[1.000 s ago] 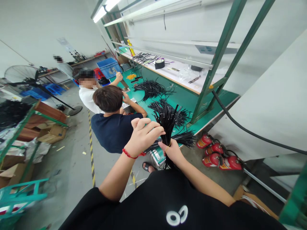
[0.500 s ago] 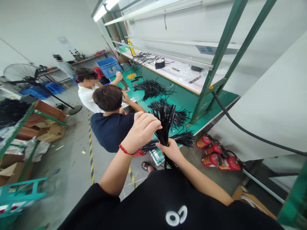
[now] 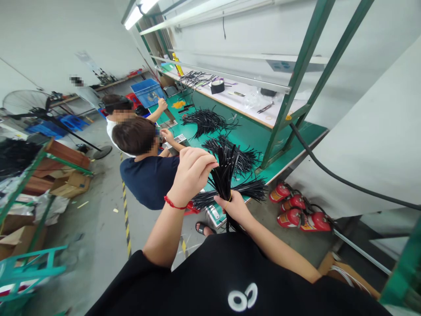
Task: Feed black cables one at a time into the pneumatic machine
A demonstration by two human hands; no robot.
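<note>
My right hand (image 3: pixel 237 208) is closed around a bundle of thin black wires (image 3: pixel 225 175), near a yellow band that goes round it. The wires stand upright and fan out at the top, and their lower part hangs below my hand. At the left side of the fanned ends is my left hand (image 3: pixel 195 173), with a red bracelet on its wrist. Its fingers are pinched together by the wire tips; what lies between them is too small to make out. Another black bundle (image 3: pixel 251 189) lies across the table corner behind my right hand.
More black wire bundles (image 3: pixel 207 121) lie on the green table (image 3: pixel 245 124). Two co-workers sit at its left side, the nearer in a dark blue shirt (image 3: pixel 148 180). A green frame post (image 3: pixel 292 83) rises at the right. Red fire extinguishers (image 3: pixel 291 218) stand on the floor.
My left hand has shifted slightly left and up along the wire tips, its fingers more pinched. The right hand keeps its hold. The nearer co-worker's head has moved left.
</note>
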